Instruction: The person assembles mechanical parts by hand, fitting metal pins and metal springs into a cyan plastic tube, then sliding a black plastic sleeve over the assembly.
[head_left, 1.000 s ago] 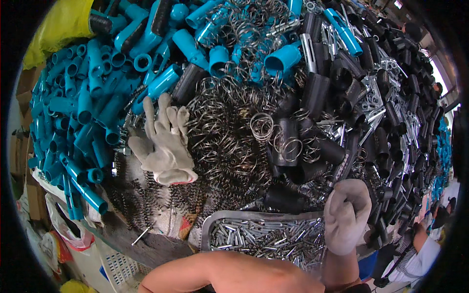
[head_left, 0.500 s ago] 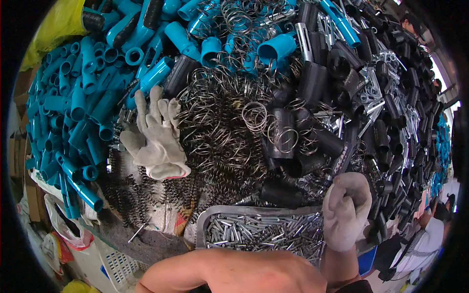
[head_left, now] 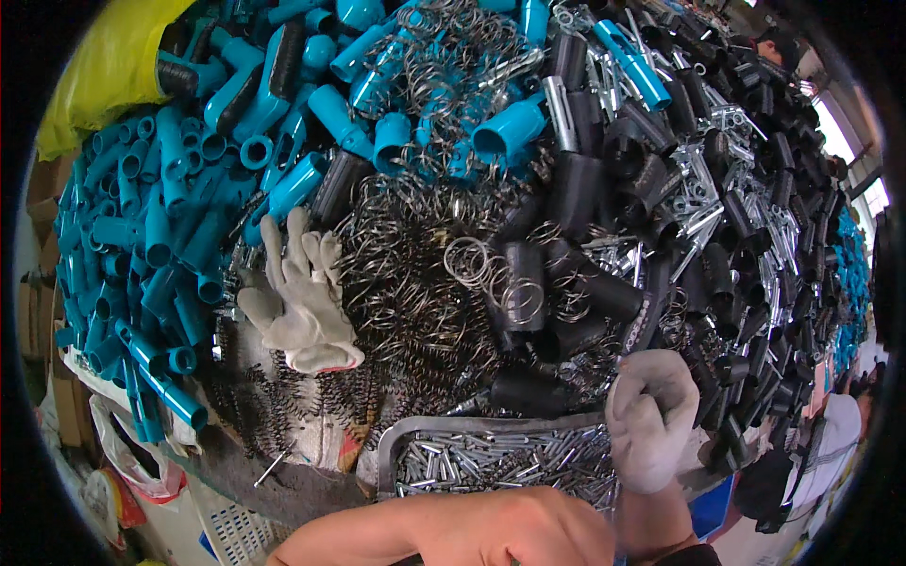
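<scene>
The right hand (head_left: 651, 424), in a pale knitted work glove, is curled into a loose fist at the right end of a shallow grey metal tray (head_left: 392, 453); whether it pinches anything inside the fist cannot be told. The left hand (head_left: 528, 528) is bare and lies low at the picture's lower edge, knuckles up, just in front of the tray; its fingers are hidden, so its state cannot be told.

The tray is full of small shiny metal pins (head_left: 491, 462), thin and straight, heaped every way. Beyond it the worktop is buried: a broad drift of dark wire springs (head_left: 406, 302) and bright round rings (head_left: 472, 259) in the middle, smooth blue plastic tubes (head_left: 160, 236) with open round mouths piled to the left and top, matt black ribbed sleeves (head_left: 576, 189) and folded silver metal clips (head_left: 698, 189) to the right. A second pale glove (head_left: 297, 297) lies empty and flat, fingers pointing away, between the blue tubes and the springs.

The worktop's near edge (head_left: 236, 472) shows as a grey strip left of the tray, the only bare room. Below it hang a white plastic bag (head_left: 132, 453) and a white slotted crate (head_left: 236, 528). A yellow sheet (head_left: 104, 66) sits at the top left
</scene>
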A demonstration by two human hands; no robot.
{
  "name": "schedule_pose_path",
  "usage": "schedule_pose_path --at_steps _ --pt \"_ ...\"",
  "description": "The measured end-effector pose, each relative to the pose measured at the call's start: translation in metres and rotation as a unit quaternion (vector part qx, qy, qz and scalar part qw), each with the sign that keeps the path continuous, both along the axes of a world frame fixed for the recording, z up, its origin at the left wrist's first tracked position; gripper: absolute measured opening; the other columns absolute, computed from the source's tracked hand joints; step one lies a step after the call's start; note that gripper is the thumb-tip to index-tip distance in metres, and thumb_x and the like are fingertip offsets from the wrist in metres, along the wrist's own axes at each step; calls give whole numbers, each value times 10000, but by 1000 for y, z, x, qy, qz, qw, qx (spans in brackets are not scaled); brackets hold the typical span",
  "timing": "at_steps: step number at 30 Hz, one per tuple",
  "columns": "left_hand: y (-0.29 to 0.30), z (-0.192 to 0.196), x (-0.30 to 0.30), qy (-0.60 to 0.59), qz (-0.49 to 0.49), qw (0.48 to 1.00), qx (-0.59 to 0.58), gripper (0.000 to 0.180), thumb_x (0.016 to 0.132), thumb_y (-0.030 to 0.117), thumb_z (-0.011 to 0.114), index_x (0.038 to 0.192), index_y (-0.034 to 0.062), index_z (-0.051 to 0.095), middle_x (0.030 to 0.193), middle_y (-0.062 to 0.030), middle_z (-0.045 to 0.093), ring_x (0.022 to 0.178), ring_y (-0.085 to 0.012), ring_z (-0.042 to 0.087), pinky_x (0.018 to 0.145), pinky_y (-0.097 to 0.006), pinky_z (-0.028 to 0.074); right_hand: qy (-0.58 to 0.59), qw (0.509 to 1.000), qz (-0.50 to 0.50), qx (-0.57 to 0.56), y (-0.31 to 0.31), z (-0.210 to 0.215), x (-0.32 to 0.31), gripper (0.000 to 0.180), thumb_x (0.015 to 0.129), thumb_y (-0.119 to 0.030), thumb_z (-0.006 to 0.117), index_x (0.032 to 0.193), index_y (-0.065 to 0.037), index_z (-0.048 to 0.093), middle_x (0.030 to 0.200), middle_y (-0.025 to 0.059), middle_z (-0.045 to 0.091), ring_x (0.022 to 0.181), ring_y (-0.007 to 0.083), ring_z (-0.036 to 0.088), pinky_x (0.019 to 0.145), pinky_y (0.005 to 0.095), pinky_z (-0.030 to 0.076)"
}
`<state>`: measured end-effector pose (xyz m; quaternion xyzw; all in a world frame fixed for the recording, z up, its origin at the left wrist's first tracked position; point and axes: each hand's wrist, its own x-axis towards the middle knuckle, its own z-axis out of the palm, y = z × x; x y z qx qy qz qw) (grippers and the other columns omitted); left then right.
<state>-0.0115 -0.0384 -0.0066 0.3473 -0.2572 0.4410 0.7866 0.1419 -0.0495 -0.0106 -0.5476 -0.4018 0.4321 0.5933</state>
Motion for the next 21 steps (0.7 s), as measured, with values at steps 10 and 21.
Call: schedule_pose_path --at_steps 10,21 --pt "34 -17 -27 319 105 941 -50 508 677 109 846 1099 -84 638 1042 -207 675 880 -274 675 821 -379 523 -27 999 24 5 4 1 4 295 743 -62 623 1016 48 627 729 24 586 656 76 522 616 226 429" --pt "34 -15 -13 440 253 842 -182 465 727 8 805 1114 72 555 1147 -16 633 1042 -77 592 746 -193 431 -22 998 55 1 6 3 5 291 780 10 588 1067 32 626 752 9 575 650 56 513 601 203 416"
